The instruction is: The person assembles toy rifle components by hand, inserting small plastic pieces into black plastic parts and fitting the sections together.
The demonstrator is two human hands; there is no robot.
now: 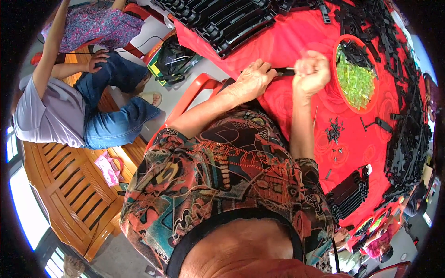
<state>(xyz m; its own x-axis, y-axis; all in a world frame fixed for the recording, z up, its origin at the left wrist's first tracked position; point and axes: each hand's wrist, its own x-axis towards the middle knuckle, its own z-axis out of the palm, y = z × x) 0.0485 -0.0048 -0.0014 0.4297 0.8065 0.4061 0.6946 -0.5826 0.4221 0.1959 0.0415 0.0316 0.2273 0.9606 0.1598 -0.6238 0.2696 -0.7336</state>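
My left hand is closed around a slim black plastic part, which sticks out to the right past its fingers. Beside the part's free end, my right hand is curled into a fist and a little blurred. Whatever its fingers may hold is hidden. To the right stands an orange-rimmed bowl with translucent yellow-green pieces and small black parts. A small pile of tiny black pieces lies on the red tablecloth below the bowl.
Rows of black parts are stacked at the far edge. Another stack sits nearer, and a long heap lines the right. A red chair stands left of me. A seated person occupies a wooden bench.
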